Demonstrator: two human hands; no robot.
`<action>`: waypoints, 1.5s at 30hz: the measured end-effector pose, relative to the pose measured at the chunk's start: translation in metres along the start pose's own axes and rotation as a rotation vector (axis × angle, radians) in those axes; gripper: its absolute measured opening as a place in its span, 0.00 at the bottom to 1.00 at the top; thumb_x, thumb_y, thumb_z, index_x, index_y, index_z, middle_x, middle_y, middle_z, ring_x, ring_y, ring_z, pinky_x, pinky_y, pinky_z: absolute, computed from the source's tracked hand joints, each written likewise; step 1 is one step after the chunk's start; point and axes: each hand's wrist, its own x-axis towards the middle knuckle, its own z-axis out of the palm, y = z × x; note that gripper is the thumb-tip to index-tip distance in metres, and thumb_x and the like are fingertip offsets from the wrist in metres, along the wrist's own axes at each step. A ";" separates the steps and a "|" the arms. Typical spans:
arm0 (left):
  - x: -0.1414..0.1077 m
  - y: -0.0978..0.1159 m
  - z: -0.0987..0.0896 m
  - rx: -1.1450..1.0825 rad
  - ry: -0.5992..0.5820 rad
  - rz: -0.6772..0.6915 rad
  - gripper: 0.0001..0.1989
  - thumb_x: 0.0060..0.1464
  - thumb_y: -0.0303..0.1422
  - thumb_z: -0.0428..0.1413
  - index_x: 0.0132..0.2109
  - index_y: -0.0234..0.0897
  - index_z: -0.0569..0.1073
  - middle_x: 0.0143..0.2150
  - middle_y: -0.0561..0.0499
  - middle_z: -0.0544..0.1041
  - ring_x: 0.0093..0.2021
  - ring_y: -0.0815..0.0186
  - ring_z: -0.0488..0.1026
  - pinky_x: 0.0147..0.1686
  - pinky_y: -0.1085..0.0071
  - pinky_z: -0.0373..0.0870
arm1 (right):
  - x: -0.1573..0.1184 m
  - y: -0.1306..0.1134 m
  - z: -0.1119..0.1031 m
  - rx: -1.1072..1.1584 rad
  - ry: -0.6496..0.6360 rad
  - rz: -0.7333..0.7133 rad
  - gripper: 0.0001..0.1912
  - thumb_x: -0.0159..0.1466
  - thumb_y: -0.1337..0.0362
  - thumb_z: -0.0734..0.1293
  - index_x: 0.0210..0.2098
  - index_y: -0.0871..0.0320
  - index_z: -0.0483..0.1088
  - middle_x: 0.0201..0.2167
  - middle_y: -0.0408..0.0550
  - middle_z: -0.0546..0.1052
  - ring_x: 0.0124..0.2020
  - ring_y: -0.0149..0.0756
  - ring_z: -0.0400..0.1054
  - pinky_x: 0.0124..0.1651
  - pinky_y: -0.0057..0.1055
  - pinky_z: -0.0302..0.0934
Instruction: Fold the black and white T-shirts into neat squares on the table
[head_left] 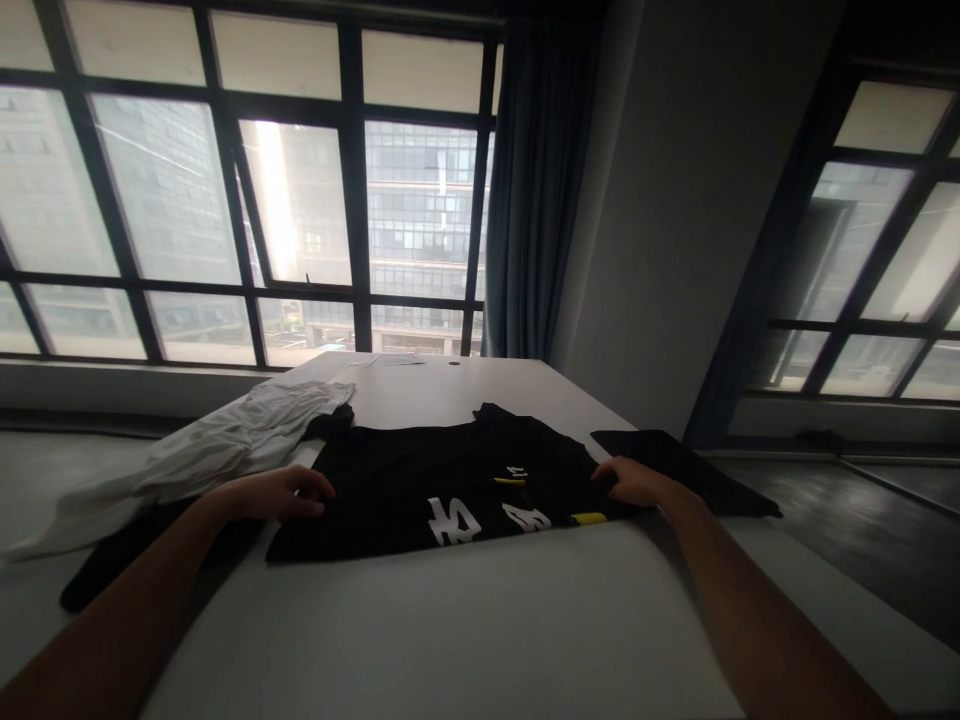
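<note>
A black T-shirt (397, 465) with white and yellow print lies spread across the white table, its printed part nearest me. At its left edge, my left hand (281, 492) is closed, thumb and fingertips pinching the fabric. My right hand (636, 482) grips the shirt's right edge with bent fingers, next to the yellow print. Both hands rest low, close to the tabletop. The fabric under the fingertips is hidden.
A crumpled white garment (247, 430) lies on the left, over dark cloth (142, 550). More black cloth (686, 468) hangs over the table's right side. Papers (397, 359) lie at the far end of the white table (450, 630), before windows and a dark curtain (536, 190).
</note>
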 end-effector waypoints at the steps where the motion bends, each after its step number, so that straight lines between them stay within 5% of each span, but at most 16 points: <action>1: 0.003 0.000 0.001 -0.028 0.029 -0.022 0.30 0.39 0.56 0.61 0.45 0.42 0.79 0.37 0.51 0.78 0.33 0.60 0.75 0.32 0.69 0.72 | -0.004 -0.001 -0.002 -0.005 -0.026 0.003 0.30 0.44 0.69 0.74 0.48 0.54 0.78 0.45 0.51 0.80 0.49 0.50 0.73 0.51 0.38 0.66; 5: 0.014 -0.006 0.005 -0.093 0.081 -0.047 0.35 0.41 0.58 0.59 0.49 0.37 0.75 0.35 0.49 0.78 0.33 0.59 0.75 0.34 0.67 0.72 | -0.014 -0.013 -0.005 -0.034 -0.002 -0.147 0.36 0.41 0.61 0.77 0.52 0.52 0.76 0.58 0.52 0.72 0.58 0.54 0.65 0.59 0.41 0.60; 8: 0.018 -0.010 0.009 -0.076 0.085 0.003 0.33 0.40 0.52 0.61 0.51 0.38 0.75 0.38 0.49 0.79 0.38 0.57 0.77 0.39 0.65 0.73 | -0.013 -0.027 0.001 -0.053 0.026 -0.265 0.23 0.49 0.56 0.74 0.44 0.54 0.80 0.62 0.52 0.68 0.60 0.53 0.63 0.62 0.39 0.57; 10: 0.017 -0.011 0.009 -0.070 0.067 0.033 0.30 0.39 0.47 0.61 0.50 0.39 0.76 0.38 0.50 0.80 0.40 0.56 0.77 0.42 0.65 0.73 | -0.012 -0.033 0.004 -0.055 0.025 -0.302 0.16 0.55 0.53 0.70 0.37 0.56 0.80 0.55 0.53 0.74 0.54 0.49 0.68 0.58 0.37 0.60; 15: 0.016 -0.013 -0.003 -0.055 0.131 0.104 0.22 0.39 0.40 0.58 0.44 0.40 0.78 0.37 0.51 0.80 0.39 0.58 0.77 0.42 0.65 0.73 | -0.010 -0.034 -0.003 -0.029 0.047 -0.324 0.19 0.62 0.50 0.62 0.33 0.56 0.78 0.34 0.49 0.80 0.38 0.44 0.73 0.44 0.34 0.65; 18: 0.023 -0.017 -0.009 -0.063 0.334 0.125 0.21 0.41 0.43 0.56 0.42 0.40 0.78 0.37 0.50 0.80 0.38 0.58 0.76 0.41 0.66 0.73 | 0.001 -0.036 -0.007 0.046 0.270 -0.276 0.22 0.64 0.50 0.58 0.36 0.57 0.78 0.37 0.50 0.81 0.41 0.45 0.73 0.46 0.34 0.64; 20: 0.030 -0.022 -0.008 -0.048 0.439 0.095 0.22 0.42 0.45 0.55 0.43 0.40 0.78 0.37 0.50 0.81 0.37 0.59 0.77 0.40 0.66 0.72 | 0.013 -0.039 -0.005 0.079 0.495 -0.134 0.24 0.67 0.51 0.55 0.43 0.57 0.77 0.44 0.53 0.80 0.48 0.46 0.72 0.50 0.34 0.63; 22: 0.037 -0.026 -0.003 -0.019 0.487 0.053 0.23 0.41 0.46 0.55 0.43 0.40 0.78 0.39 0.50 0.81 0.36 0.59 0.77 0.40 0.66 0.72 | 0.024 -0.042 0.001 0.071 0.587 0.040 0.26 0.68 0.51 0.52 0.51 0.58 0.74 0.50 0.56 0.78 0.53 0.48 0.70 0.53 0.37 0.61; 25: 0.041 -0.027 0.006 0.015 0.486 0.025 0.24 0.42 0.48 0.55 0.43 0.40 0.78 0.42 0.48 0.81 0.38 0.58 0.77 0.41 0.65 0.72 | 0.030 -0.039 0.009 0.045 0.477 0.110 0.29 0.69 0.48 0.53 0.55 0.59 0.71 0.52 0.59 0.76 0.55 0.51 0.69 0.55 0.39 0.61; 31: 0.036 -0.011 0.016 0.082 0.353 0.101 0.29 0.47 0.57 0.54 0.46 0.39 0.78 0.43 0.46 0.80 0.46 0.54 0.76 0.47 0.63 0.71 | 0.023 -0.013 0.014 0.007 0.171 -0.112 0.26 0.60 0.51 0.68 0.54 0.59 0.73 0.55 0.55 0.75 0.55 0.45 0.70 0.55 0.32 0.62; 38: 0.036 -0.018 0.031 0.202 0.066 0.114 0.44 0.44 0.58 0.58 0.64 0.39 0.66 0.69 0.41 0.61 0.67 0.48 0.59 0.65 0.56 0.55 | 0.023 0.001 0.011 0.004 0.139 -0.034 0.35 0.56 0.53 0.73 0.60 0.60 0.67 0.47 0.56 0.79 0.47 0.45 0.74 0.47 0.32 0.66; 45: 0.033 -0.016 0.030 0.266 -0.037 0.016 0.49 0.44 0.52 0.61 0.69 0.37 0.57 0.73 0.39 0.49 0.72 0.49 0.47 0.68 0.56 0.49 | 0.021 0.007 0.003 -0.020 0.090 0.062 0.23 0.59 0.61 0.70 0.52 0.62 0.73 0.37 0.54 0.81 0.39 0.42 0.76 0.41 0.30 0.67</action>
